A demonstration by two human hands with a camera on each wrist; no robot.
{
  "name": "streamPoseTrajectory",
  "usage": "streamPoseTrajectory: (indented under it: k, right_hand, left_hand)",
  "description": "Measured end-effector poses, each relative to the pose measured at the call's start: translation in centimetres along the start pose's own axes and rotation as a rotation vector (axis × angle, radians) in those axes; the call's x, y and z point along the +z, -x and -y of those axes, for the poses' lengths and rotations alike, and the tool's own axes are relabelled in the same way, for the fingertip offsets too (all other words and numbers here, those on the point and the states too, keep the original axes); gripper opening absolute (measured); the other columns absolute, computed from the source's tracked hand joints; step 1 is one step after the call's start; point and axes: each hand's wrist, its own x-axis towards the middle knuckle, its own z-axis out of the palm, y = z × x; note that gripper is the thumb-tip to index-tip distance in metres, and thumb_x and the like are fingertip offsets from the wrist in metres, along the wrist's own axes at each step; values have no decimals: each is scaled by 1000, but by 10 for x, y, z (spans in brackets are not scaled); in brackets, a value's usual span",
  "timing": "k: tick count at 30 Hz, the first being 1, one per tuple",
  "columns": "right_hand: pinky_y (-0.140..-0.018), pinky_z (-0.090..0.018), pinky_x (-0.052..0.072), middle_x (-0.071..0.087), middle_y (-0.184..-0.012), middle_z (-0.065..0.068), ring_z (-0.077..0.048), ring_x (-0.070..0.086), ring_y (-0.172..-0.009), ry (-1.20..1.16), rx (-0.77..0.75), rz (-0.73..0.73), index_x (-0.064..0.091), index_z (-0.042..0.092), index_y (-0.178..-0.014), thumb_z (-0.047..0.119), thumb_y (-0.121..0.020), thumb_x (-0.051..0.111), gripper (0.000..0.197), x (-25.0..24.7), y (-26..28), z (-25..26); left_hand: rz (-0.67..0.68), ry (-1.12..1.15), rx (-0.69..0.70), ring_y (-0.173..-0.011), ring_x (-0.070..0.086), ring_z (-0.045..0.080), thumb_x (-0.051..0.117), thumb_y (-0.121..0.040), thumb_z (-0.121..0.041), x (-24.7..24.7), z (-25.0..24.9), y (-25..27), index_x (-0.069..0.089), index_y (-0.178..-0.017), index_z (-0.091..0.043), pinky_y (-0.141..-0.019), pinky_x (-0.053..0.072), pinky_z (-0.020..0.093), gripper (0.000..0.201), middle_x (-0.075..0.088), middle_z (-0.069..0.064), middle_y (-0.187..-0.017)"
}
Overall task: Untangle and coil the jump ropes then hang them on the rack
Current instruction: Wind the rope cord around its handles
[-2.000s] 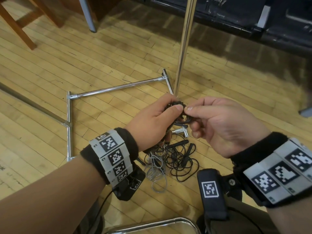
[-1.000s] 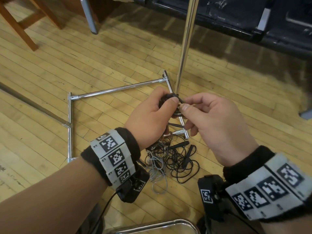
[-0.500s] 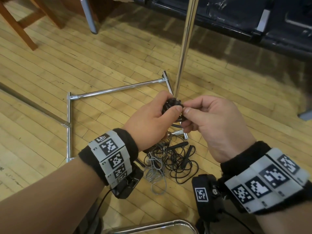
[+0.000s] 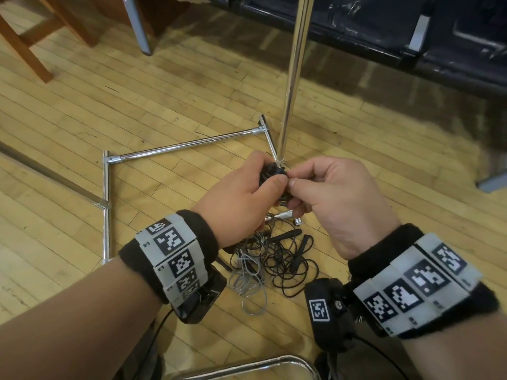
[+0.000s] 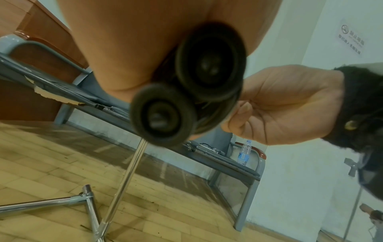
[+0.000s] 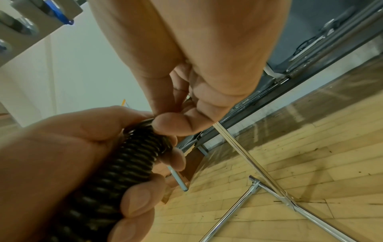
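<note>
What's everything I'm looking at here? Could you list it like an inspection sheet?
Surface: wooden plank floor.
Job's things: black jump rope handles held together; tangled ropes on the floor; chrome rack, nothing seen hanging.
Clutter: water bottle on the bench.
Grip: left hand grips the handles; right hand pinches the rope there.
Cables: nothing seen.
Surroundings: dark bench, wooden chair leg.

Black ribbed handles (image 6: 132, 157); chrome rack (image 4: 293, 67)
</note>
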Motion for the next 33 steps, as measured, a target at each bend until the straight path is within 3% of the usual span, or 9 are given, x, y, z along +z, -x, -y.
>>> streamPoseTrajectory:
  k: [3, 7, 10, 13, 17, 20, 25, 28, 33]
  right_hand:
    - [-55, -30, 57, 74, -73, -14, -21, 69, -61, -37, 35, 6, 76, 9, -88, -5, -91, 67, 17, -4, -2, -1]
    - [-61, -26, 57, 77, -82, -10, -17, 73, -69, -102, 33, -60, 77, 12, -95, 7, -98, 64, 14, 2, -4, 3]
    - [-72, -12, 55, 75, -100, 18, 4, 70, -92, 105, -67, -22, 72, 33, -121, 25, -101, 59, 25, 9, 1, 7]
    - [-75, -4, 47, 61, -111, 34, 16, 57, -102, 337, -103, 178, 45, 59, -134, 35, -95, 60, 48, 19, 12, 11]
    - [-67, -16, 53, 58, -115, 21, 3, 61, -94, 403, -126, 195, 39, 51, -132, 33, -88, 72, 58, 30, 15, 4]
    - [-63, -9, 49, 60, -108, 20, 9, 60, -94, 375, -124, 68, 39, 54, -115, 34, -88, 74, 48, 30, 9, -1]
    - [-67, -15, 44, 62, -108, 22, 3, 60, -92, 446, -105, -33, 41, 50, -135, 31, -97, 64, 48, 22, 4, -9]
    - [-60, -14, 40, 62, -103, 21, 4, 59, -83, 516, -118, -32, 40, 53, -133, 30, -97, 62, 48, 22, 4, -8]
    - [-64, -19, 47, 61, -102, 20, 2, 58, -85, 564, -142, -18, 41, 50, -134, 30, -95, 63, 49, 22, 7, -7]
  left_hand:
    - [43, 103, -18, -51, 65, 15, 48, -107, -44, 3, -4, 2, 48, -106, -35, -47, 53, 31, 9, 67, -19, -68]
    - [-54, 379, -125, -56, 67, 29, 53, -93, -53, 11, -12, 1, 55, -107, -27, -53, 56, 40, 29, 73, 0, -80]
    - [-196, 527, -208, -67, 74, 30, 58, -93, -51, 13, -13, -5, 57, -112, -22, -66, 63, 51, 35, 77, 9, -95]
    - [-320, 590, -311, -93, 76, 35, 64, -87, -56, 11, -10, -10, 57, -115, -21, -87, 61, 61, 45, 77, 9, -102]
    - [-305, 674, -361, -77, 74, 24, 68, -99, -43, 14, -11, -9, 52, -115, -17, -70, 61, 41, 34, 72, 10, -99]
    - [-217, 625, -332, -81, 68, 28, 60, -102, -44, 17, -13, -5, 53, -115, -19, -69, 59, 48, 29, 71, 18, -111]
    - [-158, 751, -307, -81, 70, 29, 51, -108, -17, 8, -14, -5, 60, -104, -12, -83, 61, 51, 11, 74, 15, -108]
    - [-212, 683, -298, -91, 69, 23, 58, -105, -13, -2, -7, -9, 68, -97, -12, -74, 61, 39, 13, 75, 8, -102]
    - [-194, 618, -297, -83, 64, 15, 67, -100, -10, -10, -1, -10, 71, -95, -10, -68, 54, 31, 6, 70, 7, -94]
